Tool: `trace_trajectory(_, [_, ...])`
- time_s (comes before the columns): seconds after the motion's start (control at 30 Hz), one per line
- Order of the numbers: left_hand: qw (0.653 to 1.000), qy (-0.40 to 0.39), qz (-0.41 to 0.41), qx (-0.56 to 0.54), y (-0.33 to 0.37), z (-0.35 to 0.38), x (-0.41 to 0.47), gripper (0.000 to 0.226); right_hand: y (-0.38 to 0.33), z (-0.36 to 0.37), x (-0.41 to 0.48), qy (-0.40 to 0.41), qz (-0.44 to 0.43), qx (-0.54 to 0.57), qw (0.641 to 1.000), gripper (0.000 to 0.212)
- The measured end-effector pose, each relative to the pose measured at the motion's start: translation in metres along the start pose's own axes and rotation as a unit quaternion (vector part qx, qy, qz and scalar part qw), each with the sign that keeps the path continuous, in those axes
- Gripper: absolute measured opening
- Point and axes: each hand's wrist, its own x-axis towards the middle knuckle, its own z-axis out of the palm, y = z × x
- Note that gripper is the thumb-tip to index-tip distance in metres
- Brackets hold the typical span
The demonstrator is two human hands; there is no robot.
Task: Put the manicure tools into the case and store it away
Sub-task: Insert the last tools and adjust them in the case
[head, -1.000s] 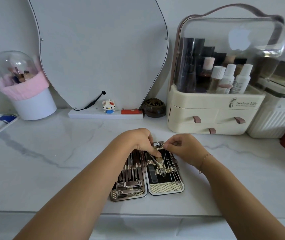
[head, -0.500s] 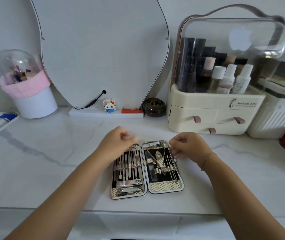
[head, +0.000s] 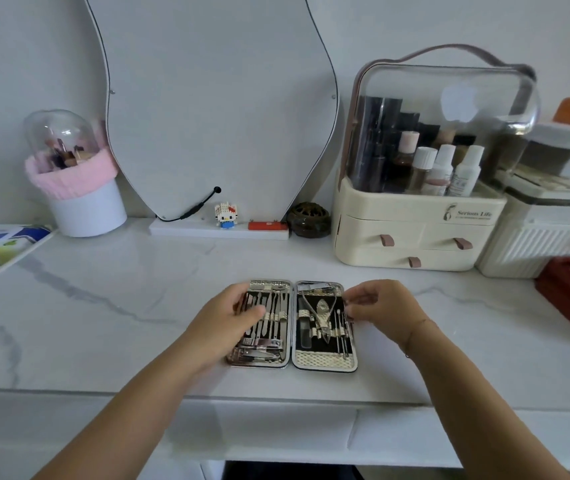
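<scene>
Marble bench (head: 103, 306) across the lower frame. One wavy mirror (head: 214, 109) at top centre, one cream organizer (head: 415, 233) upper right, one pink-rimmed brush pot (head: 86, 202) upper left. One case (head: 325, 362) lies open at centre, tools (head: 323, 311) strapped in both halves. The left hand (head: 229, 315) curls over its left edge and the right hand (head: 382, 306) pinches its right rim.

place: home vanity, dressing-table setup against a white wall
mirror (head: 207, 98): curvy, standing at the back
storage: cream cosmetics organizer (head: 415, 233), clear lid, bottles inside, three drawers
brushes: domed brush holder (head: 86, 206), pink trim
top: white marble-look counter (head: 103, 306)
extras: block toy figure (head: 225, 214); manicure case (head: 325, 362) open flat
</scene>
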Motion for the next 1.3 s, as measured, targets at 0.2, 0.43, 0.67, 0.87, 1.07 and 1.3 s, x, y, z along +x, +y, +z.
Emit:
trace_trajectory(0.2, [0.955, 0.032, 0.070, 0.286, -0.015, 0.004, 0.009, 0.048, -0.001, 0.005, 0.001, 0.029, -0.063, -0.011, 0.998, 0.020])
trace_trajectory(0.43, [0.933, 0.035, 0.075, 0.350, -0.030, -0.012, 0.008, 0.051, 0.002, 0.013, 0.013, 0.055, -0.006, -0.164, 0.985, 0.018])
trace_trajectory(0.67, [0.937, 0.031, 0.042, 0.346, -0.040, -0.024, 0.016, 0.057, -0.009, 0.009, 0.022, 0.023, 0.037, -0.215, 0.976, 0.020])
trace_trajectory(0.87, [0.958, 0.013, 0.045, 0.284, -0.038, -0.033, 0.036, 0.053, -0.015, 0.010, 0.036, 0.001, 0.085, -0.277, 0.957, 0.032])
trace_trajectory(1.07, [0.964, 0.039, 0.075, 0.252, -0.038, -0.034, 0.047, 0.046, -0.021, 0.009, 0.038, -0.025, 0.062, -0.339, 0.938, 0.028])
trace_trajectory(1.3, [0.964, 0.051, 0.096, 0.244, -0.041, -0.034, 0.047, 0.046, -0.037, 0.006, 0.034, -0.036, -0.001, -0.154, 0.987, 0.015])
